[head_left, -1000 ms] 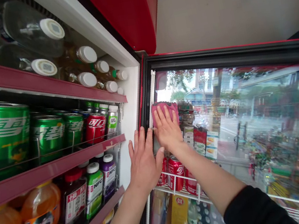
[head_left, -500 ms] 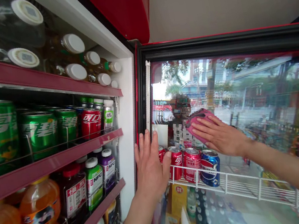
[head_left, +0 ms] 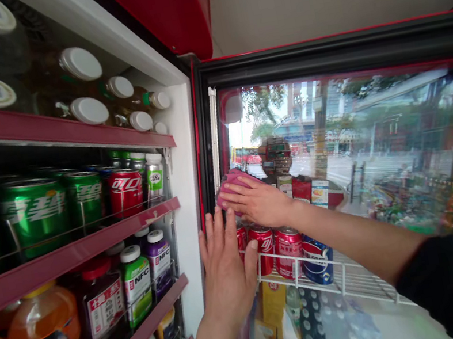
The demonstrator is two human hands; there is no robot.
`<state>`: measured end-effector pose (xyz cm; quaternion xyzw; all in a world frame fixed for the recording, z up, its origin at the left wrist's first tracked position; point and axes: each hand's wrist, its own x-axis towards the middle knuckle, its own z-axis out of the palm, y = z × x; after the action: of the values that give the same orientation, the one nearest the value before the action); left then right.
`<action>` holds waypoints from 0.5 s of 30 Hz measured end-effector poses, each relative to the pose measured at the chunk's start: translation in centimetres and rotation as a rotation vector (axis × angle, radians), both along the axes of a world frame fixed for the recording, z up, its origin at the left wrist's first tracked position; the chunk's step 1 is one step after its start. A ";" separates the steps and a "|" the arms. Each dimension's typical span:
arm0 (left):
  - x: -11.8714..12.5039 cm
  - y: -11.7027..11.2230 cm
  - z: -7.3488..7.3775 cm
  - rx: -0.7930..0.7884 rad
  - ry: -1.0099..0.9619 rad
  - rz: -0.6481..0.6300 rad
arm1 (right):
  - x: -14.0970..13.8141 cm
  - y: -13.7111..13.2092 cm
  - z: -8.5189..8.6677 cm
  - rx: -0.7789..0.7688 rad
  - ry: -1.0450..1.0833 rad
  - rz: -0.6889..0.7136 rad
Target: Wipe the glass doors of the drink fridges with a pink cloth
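Pink cloth (head_left: pixel 230 187) under the right hand (head_left: pixel 256 201) on the glass door (head_left: pixel 352 112); left hand (head_left: pixel 227 271) spread flat; three red cans (head_left: pixel 263 248) below

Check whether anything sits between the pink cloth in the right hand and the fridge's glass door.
Nothing visible does: the pink cloth, under the right hand, lies against the glass door. The cola cans on the wire rack stand behind the glass.

Soft, matt pink cloth (head_left: pixel 230 191) against smooth, glossy glass door (head_left: pixel 357 140); shiny metal cans (head_left: pixel 289 252) stand on white-coated wire rack (head_left: pixel 344 277).
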<state>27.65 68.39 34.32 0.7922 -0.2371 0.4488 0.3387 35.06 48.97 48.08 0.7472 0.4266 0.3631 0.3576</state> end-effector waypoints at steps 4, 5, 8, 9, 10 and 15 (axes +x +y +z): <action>-0.2 -2.0 0.3 -0.008 -0.002 0.025 | 0.2 -0.8 -0.5 0.011 -0.045 -0.006; -0.3 -2.6 0.5 -0.012 0.000 0.025 | -0.3 -1.6 -0.5 0.018 -0.054 -0.018; -1.0 -4.7 1.1 -0.019 0.011 0.001 | -3.0 -4.8 -0.2 0.054 -0.040 -0.100; -1.3 -5.4 1.3 -0.018 0.016 -0.012 | -4.0 -6.0 0.0 0.070 -0.020 -0.129; -1.6 -6.1 1.5 -0.018 0.018 -0.024 | -5.1 -7.4 0.2 0.088 0.003 -0.155; -3.1 -9.6 2.0 -0.039 0.002 -0.087 | -10.1 -15.5 0.3 0.170 0.056 -0.247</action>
<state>24.51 58.83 36.36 0.7749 -0.2623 0.4374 0.3734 24.95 33.50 48.35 0.8313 0.3089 0.3303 0.3231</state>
